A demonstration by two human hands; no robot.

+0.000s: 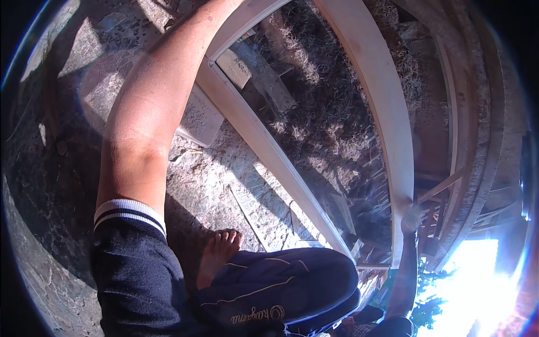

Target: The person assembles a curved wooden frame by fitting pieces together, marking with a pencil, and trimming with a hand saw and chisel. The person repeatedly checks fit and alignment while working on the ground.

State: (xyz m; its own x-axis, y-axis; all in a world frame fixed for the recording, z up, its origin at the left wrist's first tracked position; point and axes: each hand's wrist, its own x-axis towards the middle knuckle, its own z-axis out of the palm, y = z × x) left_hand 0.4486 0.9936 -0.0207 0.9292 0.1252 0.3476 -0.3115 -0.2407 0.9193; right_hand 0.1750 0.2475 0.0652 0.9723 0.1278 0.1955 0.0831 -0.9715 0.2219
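My left arm (147,106), bare below a dark sleeve with white-striped cuff, stretches up to the top edge, where my left hand is cut off. Its wrist lies next to the upper corner of a pale wooden frame (269,146). This frame has two long members, a near one and a broad far one (387,101), which looks curved in this picture. A joint (210,62) shows in the near member. My right hand is out of view. Another person's hand (410,216), blurred by glare, is at the lower end of the broad member; its fingers cannot be made out.
My bent knee (303,286) in dark trousers and a bare foot (219,253) are close to the frame. Shavings (331,140) and wood offcuts (264,81) lie within it, on rough ground. More timber (449,112) stands on the right. Strong sunlight glares at the lower right.
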